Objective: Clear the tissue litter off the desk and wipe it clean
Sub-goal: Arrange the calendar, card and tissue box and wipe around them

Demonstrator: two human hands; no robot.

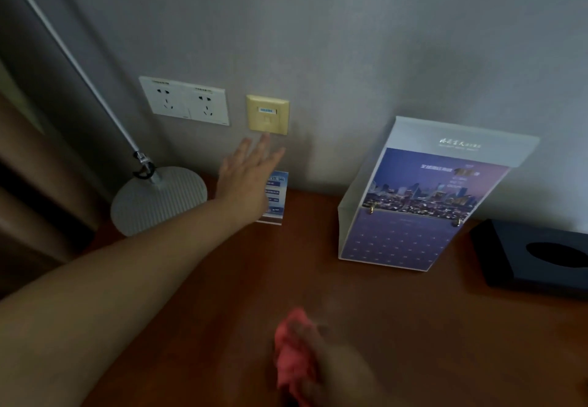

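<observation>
Wooden desk (381, 311) by grey wall: left hand (248, 177) open-fingered at the back-edge card (276, 198), right hand (334, 371) bunches pink cloth (291, 349) near front edge, likely soft, light, best held wadded.

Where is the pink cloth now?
The pink cloth is bottom centre of the head view, in the right hand over the desk, nearer than the calendar.
</observation>
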